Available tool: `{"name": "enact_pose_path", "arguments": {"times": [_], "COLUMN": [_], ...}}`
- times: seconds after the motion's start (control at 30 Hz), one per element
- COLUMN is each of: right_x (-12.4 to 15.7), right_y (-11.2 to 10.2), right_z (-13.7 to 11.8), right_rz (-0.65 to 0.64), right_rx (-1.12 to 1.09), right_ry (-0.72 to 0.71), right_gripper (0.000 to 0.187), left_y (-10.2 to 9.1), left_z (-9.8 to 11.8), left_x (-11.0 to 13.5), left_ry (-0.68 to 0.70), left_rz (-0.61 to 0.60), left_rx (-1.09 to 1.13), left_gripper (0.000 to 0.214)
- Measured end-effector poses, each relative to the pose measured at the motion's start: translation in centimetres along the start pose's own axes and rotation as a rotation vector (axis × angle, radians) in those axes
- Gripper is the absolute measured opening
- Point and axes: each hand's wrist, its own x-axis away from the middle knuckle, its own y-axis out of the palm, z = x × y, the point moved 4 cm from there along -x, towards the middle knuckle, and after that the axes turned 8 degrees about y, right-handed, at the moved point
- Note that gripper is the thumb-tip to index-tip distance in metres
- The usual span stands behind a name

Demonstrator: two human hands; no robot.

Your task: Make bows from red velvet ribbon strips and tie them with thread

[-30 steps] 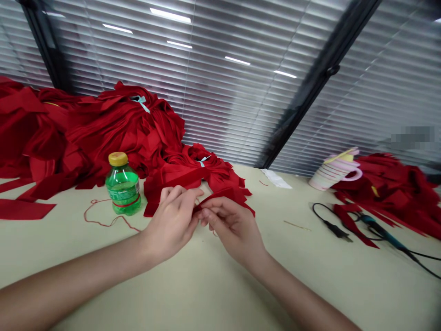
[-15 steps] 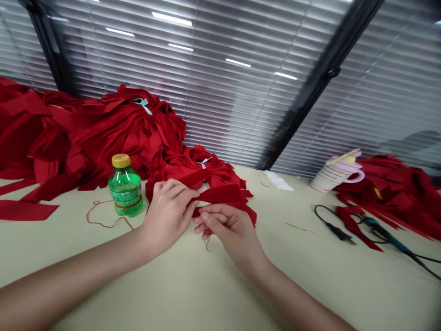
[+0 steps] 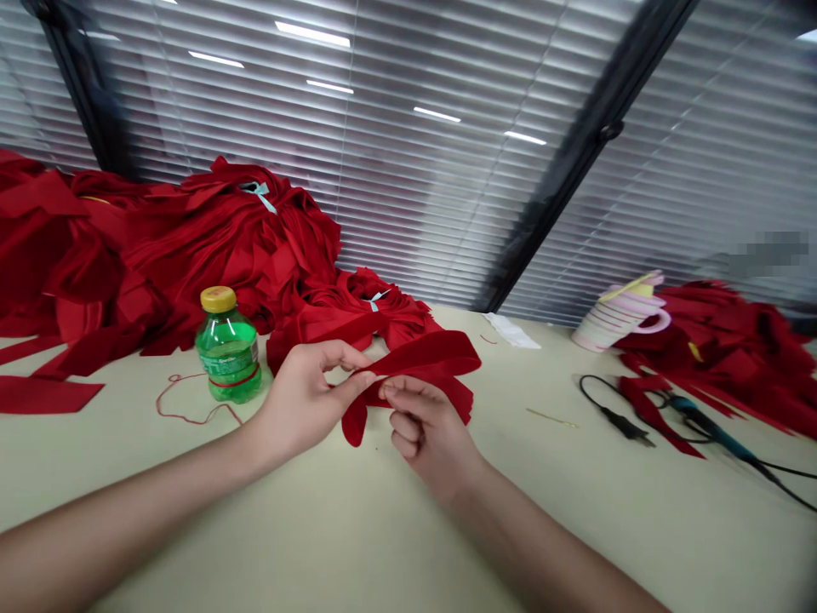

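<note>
Just right of the green plastic bottle (image 3: 228, 347), a red felt strip (image 3: 414, 362) is pinched by the left hand (image 3: 305, 396) between thumb and fingers, and is held by the curled fingers of the right hand (image 3: 429, 427).

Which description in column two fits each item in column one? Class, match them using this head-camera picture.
Column one:
1. green plastic bottle
2. red thread
3. pink-and-white striped mug
4. left hand

Column two:
A. pinching a red fabric strip
B. upright with a yellow cap
C. beside a red fabric heap
D. lying loose on the table

Pairs: 1-B, 2-D, 3-C, 4-A
</note>
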Motion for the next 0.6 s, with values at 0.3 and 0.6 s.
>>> {"name": "enact_pose_path", "arguments": {"times": [0.3, 0.6], "right_x": [0.0, 3.0], "right_y": [-0.8, 0.2], "right_z": [-1.9, -6.0], "right_rz": [-0.206, -0.256], "right_rx": [0.22, 1.051], "right_ry": [-0.048, -0.4], "right_gripper": [0.016, 0.009], "left_y": [0.9, 2.5], "left_z": [1.6, 2.6], "left_x": [1.0, 3.1], "left_ry": [-0.054, 0.539], "left_rz": [-0.232, -0.42], "left_rx": [0.202, -0.456], "left_gripper": [0.007, 0.023]}}
